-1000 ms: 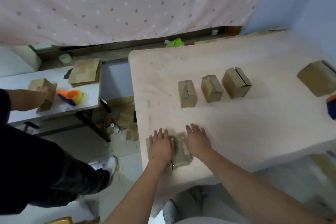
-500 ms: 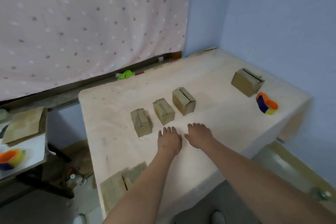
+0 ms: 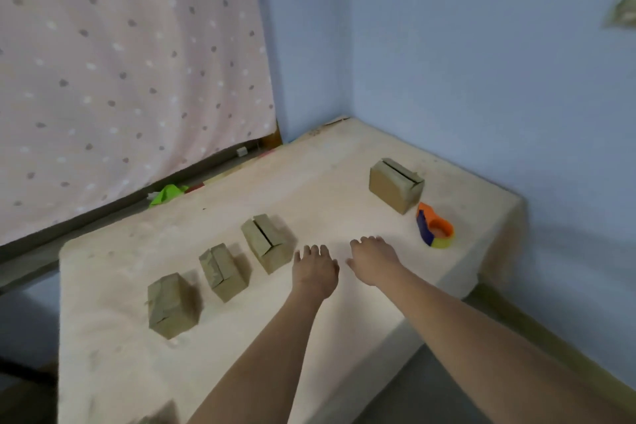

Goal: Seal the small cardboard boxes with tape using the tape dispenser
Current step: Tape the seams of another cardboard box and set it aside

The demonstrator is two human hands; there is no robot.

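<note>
Three small cardboard boxes stand in a diagonal row on the pale table: a near one, a middle one and a far one with a slit along its top. A fourth, larger box sits at the far right. An orange, blue and yellow tape dispenser lies just in front of it. My left hand and my right hand hover palm down with fingers spread over the table, between the row and the dispenser. Neither hand holds anything.
A flattened piece of cardboard lies at the table's near edge. A green object sits behind the table's far edge under a dotted pink curtain. Blue walls close the right corner.
My view swung right, away from the side table and the other person. Both hands left the flat cardboard at the near edge and moved forward and right, toward the dispenser.
</note>
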